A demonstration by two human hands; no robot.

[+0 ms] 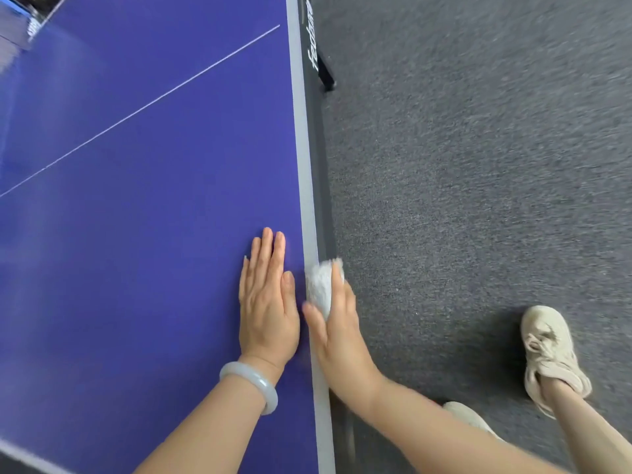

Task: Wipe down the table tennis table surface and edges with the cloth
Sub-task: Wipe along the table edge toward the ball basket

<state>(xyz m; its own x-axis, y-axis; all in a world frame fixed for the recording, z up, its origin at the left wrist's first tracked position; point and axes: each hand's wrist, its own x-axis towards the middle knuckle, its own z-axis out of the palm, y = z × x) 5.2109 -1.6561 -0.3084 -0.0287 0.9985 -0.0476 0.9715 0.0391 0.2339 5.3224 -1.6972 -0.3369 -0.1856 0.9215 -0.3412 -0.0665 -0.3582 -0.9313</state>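
Blue table tennis table (136, 165); grey carpet (478, 165) beside it. The left hand (268, 302) lies flat, fingers straight, on the table near its grey edge (304, 165); the right hand (338, 323) grips the bunched white cloth (319, 285) against that edge. Beige shoe (550, 357) on the carpet beside the table; white lettering (312, 39) on the table's side, illegible.

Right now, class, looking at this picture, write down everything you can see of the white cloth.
The cloth is white, nubby-looking fabric, bunched into a rounded wad. The right hand grips it, thumb on the table side and fingers wrapped round the outer side, so part of it is hidden. It sits against the grey edge band of the blue table.
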